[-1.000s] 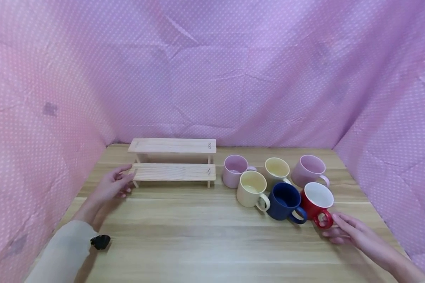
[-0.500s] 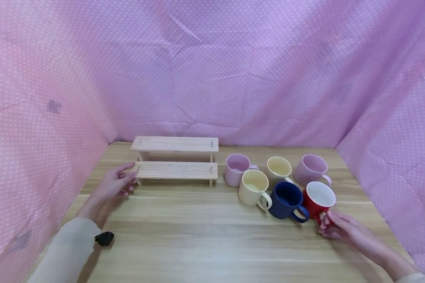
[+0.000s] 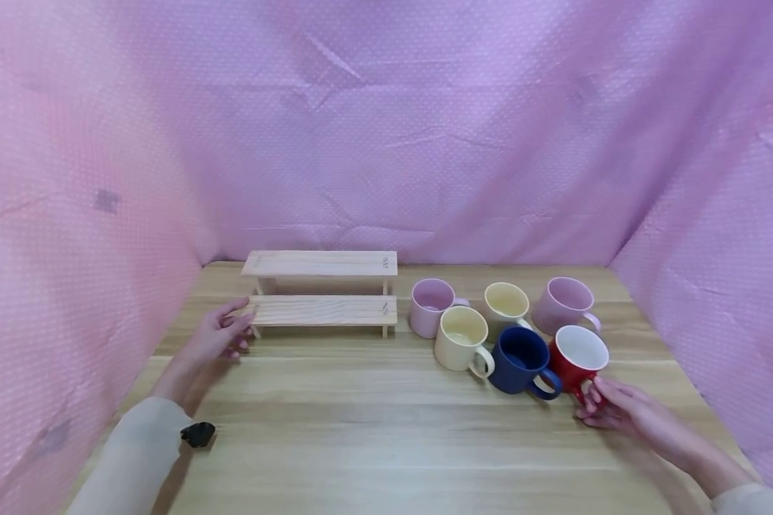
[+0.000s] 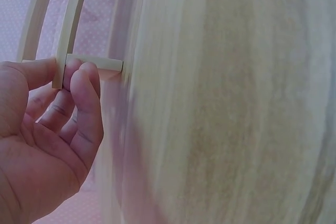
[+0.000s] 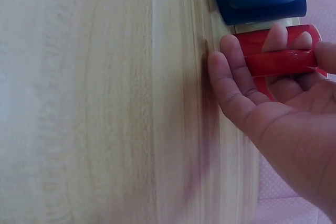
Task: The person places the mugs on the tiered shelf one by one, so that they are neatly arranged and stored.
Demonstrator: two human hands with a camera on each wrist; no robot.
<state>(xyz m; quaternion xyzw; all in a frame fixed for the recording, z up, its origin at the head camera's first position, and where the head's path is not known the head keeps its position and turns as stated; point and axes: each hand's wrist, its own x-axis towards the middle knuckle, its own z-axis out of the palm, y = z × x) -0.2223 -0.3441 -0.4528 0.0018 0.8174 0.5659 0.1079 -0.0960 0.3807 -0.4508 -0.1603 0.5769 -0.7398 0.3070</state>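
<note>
My left hand point(image 3: 217, 335) pinches the left end of the front, lower wooden riser point(image 3: 322, 310), thumb on top and fingertips beneath its board, as the left wrist view shows. Behind it stands a taller wooden riser point(image 3: 318, 263). Over on the right, my right hand point(image 3: 631, 418) holds the red mug point(image 3: 565, 368) with the white inside by its handle point(image 5: 281, 62). Two fingertips pass through that handle and the thumb presses its top, while the other fingers lie alongside. The red mug stands upright on the table, close beside a dark blue mug point(image 3: 512, 372).
Left of the blue mug is a cream mug point(image 3: 454, 354). Farther back stand a pink mug point(image 3: 421, 322), a yellow mug point(image 3: 494, 323) and another pink mug point(image 3: 547, 315). Pink dotted cloth point(image 3: 393, 143) walls in the wooden table point(image 3: 361, 429) at the back and sides.
My right hand has moved left onto the red mug's handle, and its fingers have closed round it. The left hand keeps to the riser's end. The mugs stay in place.
</note>
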